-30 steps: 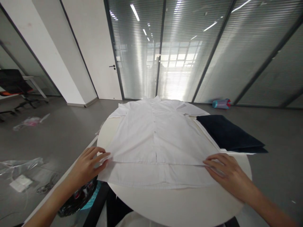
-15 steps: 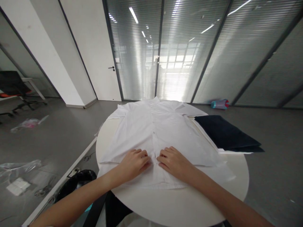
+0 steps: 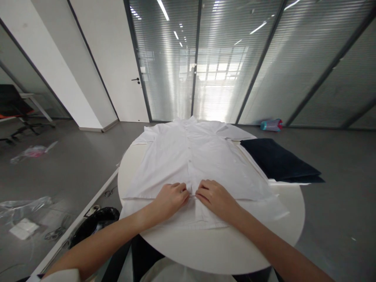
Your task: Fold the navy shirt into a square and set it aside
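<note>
- My left hand (image 3: pixel 172 196) lies palm down over the middle of the bench, toward its near edge, fingers (image 3: pixel 181 188) curled and pointing right.
- My right hand (image 3: pixel 213 195) lies palm down just beside it, fingers (image 3: pixel 202 192) bent and pointing left.
- The fingertips of both hands nearly meet, knuckles raised.
- Both forearms are bare and reach in across the near edge of the bench, converging from the lower corners.

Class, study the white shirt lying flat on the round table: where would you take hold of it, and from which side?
Probably the white shirt is best taken at its near hem corners, from the near table edge: it lies flat, buttoned, collar far away, hem nearest. The left hand and right hand rest at the placket's bottom, either side.
</note>
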{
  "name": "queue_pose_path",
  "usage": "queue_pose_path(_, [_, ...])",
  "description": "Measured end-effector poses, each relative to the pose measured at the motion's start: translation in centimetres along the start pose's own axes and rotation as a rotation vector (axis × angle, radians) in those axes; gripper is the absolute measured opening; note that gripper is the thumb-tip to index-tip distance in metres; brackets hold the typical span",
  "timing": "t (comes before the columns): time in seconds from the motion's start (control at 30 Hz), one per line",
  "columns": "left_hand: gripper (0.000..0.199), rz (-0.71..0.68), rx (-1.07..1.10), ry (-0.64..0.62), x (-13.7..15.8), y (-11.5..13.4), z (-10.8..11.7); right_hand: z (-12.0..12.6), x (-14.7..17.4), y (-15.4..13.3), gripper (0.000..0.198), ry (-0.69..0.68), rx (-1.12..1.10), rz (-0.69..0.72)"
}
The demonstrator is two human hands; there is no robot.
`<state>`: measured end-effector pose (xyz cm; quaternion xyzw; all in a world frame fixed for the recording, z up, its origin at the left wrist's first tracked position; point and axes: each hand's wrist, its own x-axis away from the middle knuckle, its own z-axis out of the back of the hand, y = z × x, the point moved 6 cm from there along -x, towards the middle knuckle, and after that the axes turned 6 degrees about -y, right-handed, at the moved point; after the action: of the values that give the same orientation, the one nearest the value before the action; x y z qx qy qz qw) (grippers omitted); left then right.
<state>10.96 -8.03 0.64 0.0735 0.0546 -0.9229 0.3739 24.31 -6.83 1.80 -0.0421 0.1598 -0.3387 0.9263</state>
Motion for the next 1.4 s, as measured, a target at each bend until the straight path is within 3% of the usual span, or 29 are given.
queue_pose_path(0.2, [0.017, -0.07, -0.014, 0.097, -0.1, 1.0, -0.6, 1.1, 0.1, 0.2, 0.027, 0.129, -0.189, -0.055])
queue_pose_path(0.4, [0.016, -0.122, 0.089, 0.113, 1.0, 1.3, 0.5, -0.6, 0.2, -0.5, 0.015, -0.068, -0.196, 0.004])
queue_pose_path(0.57, [0.014, -0.063, 0.142, 0.233, 4.5, -0.4, 3.0, 0.8, 1.0, 0.2, 0.019, -0.106, -0.147, 0.047])
queue_pose_path(0.7, [0.023, 0.071, 0.117, 0.27, 9.1, -4.1, 4.6, 3.8, 4.3, 4.4, 0.025, -0.068, -0.105, -0.102])
queue_pose_path(0.8, [0.032, 0.248, 0.105, 0.279, 13.4, -8.1, 5.1, 5.2, 8.2, 7.9, 0.033, -0.062, -0.081, -0.217])
queue_pose_path(0.97, [0.043, 0.602, 0.283, 0.255, 19.1, -13.2, 3.0, 4.9, 13.7, 11.8, 0.043, 0.01, 0.02, -0.393])
queue_pose_path(1.17, [0.054, 0.736, 0.526, 0.13, 19.5, -13.6, 0.4, 4.2, 15.6, 13.1, 0.04, 0.093, 0.016, -0.495])
queue_pose_path(1.4, [0.047, 0.785, 0.415, 0.136, 17.9, -13.4, 0.1, 4.3, 14.8, 12.7, 0.036, 0.204, 0.055, -0.576])
